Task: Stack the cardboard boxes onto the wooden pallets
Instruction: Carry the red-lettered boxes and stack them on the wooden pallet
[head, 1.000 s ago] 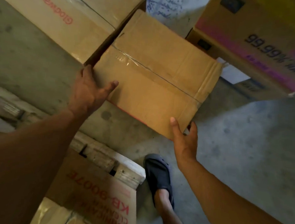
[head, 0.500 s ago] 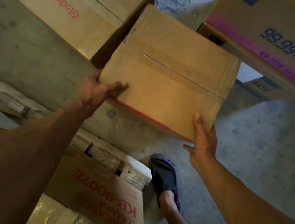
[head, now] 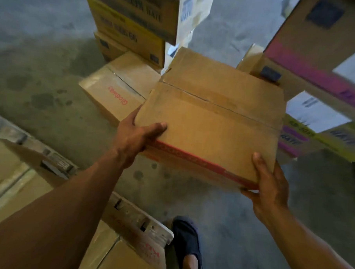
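I hold a plain brown cardboard box (head: 214, 119) with a red stripe along its near edge, lifted clear of the concrete floor. My left hand (head: 136, 136) grips its near left corner, thumb on top. My right hand (head: 270, 187) cups the near right corner from below. The wooden pallet (head: 140, 224) lies at the lower left, its pale board edge showing beside my left forearm. Cardboard boxes (head: 14, 180) with red print rest on it.
A taped box with red lettering (head: 113, 93) sits on the floor behind the held one. A stack of yellow-brown boxes (head: 132, 24) rises at the back; pink-striped boxes (head: 318, 59) stand at the right. My dark shoe (head: 188, 242) is on bare concrete by the pallet corner.
The box has come up off the floor and toward me. My right hand slid under its near right corner. The view tilted up, showing the stacks behind.
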